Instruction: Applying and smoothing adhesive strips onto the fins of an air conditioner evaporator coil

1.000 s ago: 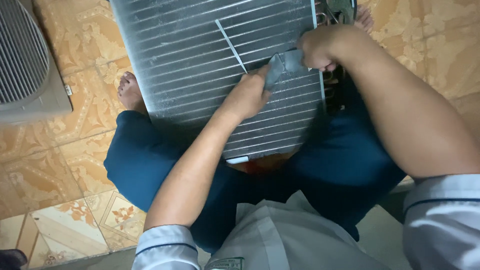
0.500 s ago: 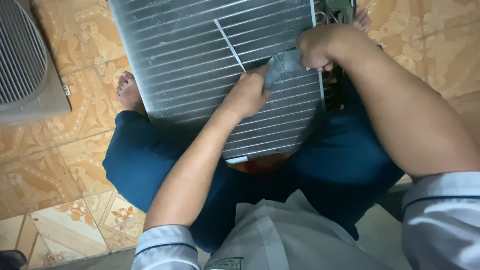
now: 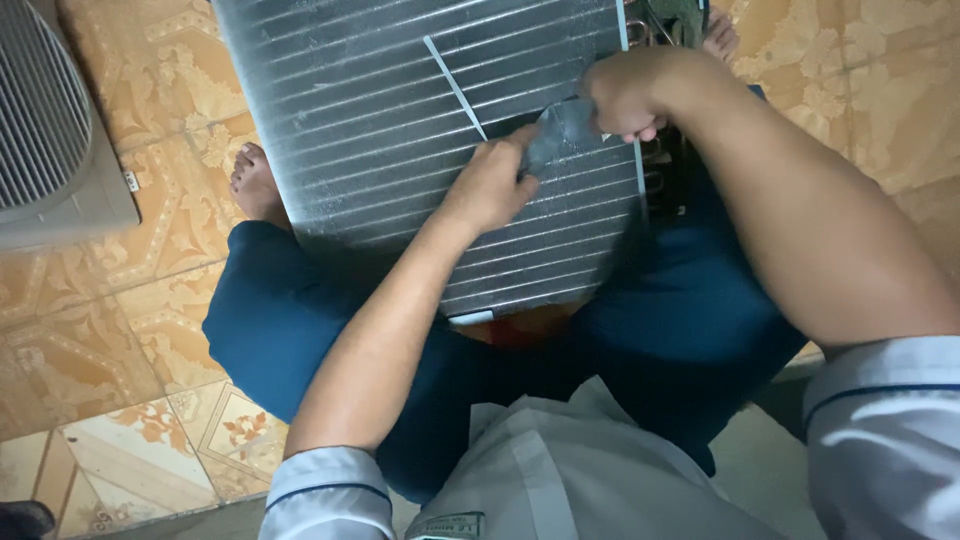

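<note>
Little changed since second ago: left hand (image 3: 490, 185) and right hand (image 3: 625, 95) still pinch grey tape strip (image 3: 560, 130), fingers closed, against finned condenser coil (image 3: 400, 120).

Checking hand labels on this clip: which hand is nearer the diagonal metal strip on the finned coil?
Left. The left hand lies just below the strip's lower end; the right hand sits farther right, near the coil's edge.
</note>
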